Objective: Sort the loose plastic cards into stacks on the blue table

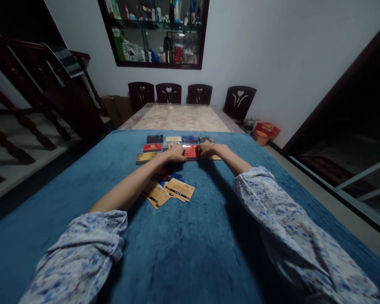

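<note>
A bright red card (191, 152) lies between my two hands, in the midst of rows of cards on a blue cloth. My left hand (176, 152) has its fingers closed at the card's left edge and partly hides a pale card behind. On the right edge, my right hand (206, 149) grips the same card with bent fingers. Around them are a gold card (146, 158), a red card with a pale emblem (152, 147), and black (155, 139), cream (173, 139) and dark blue (190, 139) cards. Closer to me, gold cards (180, 189) overlap a blue card (176, 177) in a loose pile.
The blue cloth (190, 245) covers the near part of the table; a bare marbled top (180, 116) shows beyond. Several dark chairs (200, 93) stand at the far wall, beneath a glass-shelved cabinet (158, 65). A wooden railing (28, 122) runs at the left.
</note>
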`<state>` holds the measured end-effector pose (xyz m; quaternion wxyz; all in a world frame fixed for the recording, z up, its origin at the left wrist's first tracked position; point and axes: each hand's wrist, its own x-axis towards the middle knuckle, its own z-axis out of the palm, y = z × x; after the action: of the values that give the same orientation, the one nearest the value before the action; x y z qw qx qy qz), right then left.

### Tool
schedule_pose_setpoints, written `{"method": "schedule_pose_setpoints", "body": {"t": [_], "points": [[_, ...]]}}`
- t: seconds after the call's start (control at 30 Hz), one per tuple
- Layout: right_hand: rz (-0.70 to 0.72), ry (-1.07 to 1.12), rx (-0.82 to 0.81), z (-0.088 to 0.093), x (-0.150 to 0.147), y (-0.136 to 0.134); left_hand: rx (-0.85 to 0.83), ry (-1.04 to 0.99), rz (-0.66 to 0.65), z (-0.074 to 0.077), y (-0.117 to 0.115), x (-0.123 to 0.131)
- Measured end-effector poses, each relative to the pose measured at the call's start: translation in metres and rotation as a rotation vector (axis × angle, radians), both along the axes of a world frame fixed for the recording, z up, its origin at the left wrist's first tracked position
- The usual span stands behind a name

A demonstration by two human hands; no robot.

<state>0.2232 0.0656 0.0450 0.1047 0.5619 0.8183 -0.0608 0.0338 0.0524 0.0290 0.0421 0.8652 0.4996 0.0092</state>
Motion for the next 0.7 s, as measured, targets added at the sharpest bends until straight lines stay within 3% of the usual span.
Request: {"method": "schedule_pose_setpoints", "body": {"t": [0.2, 0.43, 0.7], "points": [[0.016, -0.066, 0.008, -0.001, 0.000, 0.000, 0.024, 0.068, -0.024, -0.003, -0.001, -0.002], [0.005, -0.092, 0.062, -0.003, 0.002, -0.002, 0.105, -0.037, -0.051, -0.010, 0.003, -0.009], [0.097, -0.038, 0.195, 0.011, 0.005, -0.022, 0.291, -0.129, -0.126, -0.011, -0.010, -0.028]]}}
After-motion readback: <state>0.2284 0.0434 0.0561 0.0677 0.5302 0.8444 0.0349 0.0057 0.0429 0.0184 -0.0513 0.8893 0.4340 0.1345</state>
